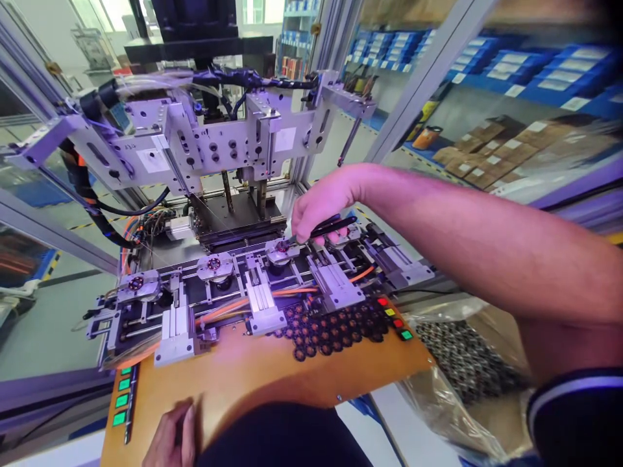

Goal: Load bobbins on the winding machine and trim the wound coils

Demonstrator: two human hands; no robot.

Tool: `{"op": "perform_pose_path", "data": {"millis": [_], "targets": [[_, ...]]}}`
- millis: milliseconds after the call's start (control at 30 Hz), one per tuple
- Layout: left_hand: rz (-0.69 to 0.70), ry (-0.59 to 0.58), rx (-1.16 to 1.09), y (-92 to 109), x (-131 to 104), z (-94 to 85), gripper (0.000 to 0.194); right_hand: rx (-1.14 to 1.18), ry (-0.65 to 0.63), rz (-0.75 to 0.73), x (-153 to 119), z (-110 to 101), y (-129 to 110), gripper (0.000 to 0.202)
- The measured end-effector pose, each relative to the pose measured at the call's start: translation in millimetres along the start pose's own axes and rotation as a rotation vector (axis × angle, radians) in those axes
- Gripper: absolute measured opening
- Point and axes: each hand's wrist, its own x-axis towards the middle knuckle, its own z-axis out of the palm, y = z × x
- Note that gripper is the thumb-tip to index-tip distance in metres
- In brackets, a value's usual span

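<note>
My right hand (324,204) is closed around a slim black tool (335,226) that looks like tweezers. Its tip points down and left to a small round part with a copper-coloured ring (282,246), seated in a metal holder; whether it touches cannot be seen. Similar round parts sit in the holders to the left, one in the middle (214,264) and one at the far left (135,283). My left hand (172,436) lies at the table's near edge, fingers loosely stretched and nothing seen in them; the frame's lower edge cuts it off.
A machine head (209,146) hangs above the fixture row. Many dark rings (324,331) lie on the orange-brown table (233,373). Buttons (398,323) line its right side; green ones (121,401) and a thin dark stick (130,405) are left. A plastic-lined box (491,421) holds small parts.
</note>
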Motion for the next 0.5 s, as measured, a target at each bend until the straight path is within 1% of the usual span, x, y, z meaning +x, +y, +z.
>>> {"op": "perform_pose_path", "data": {"millis": [133, 333, 500], "targets": [[-0.009, -0.005, -0.017, -0.9, -0.7, 0.5, 0.017, 0.016, -0.011, -0.010, 1.6, -1.3, 0.8, 0.042], [-0.028, -0.021, -0.030, -2.1, -3.2, 1.2, 0.017, -0.022, -0.014, 0.005, 4.9, -1.3, 2.2, 0.029], [-0.007, -0.022, -0.014, -4.3, -5.3, 2.2, 0.016, 0.007, -0.040, -0.023, 8.1, -0.8, 4.2, 0.037]]}}
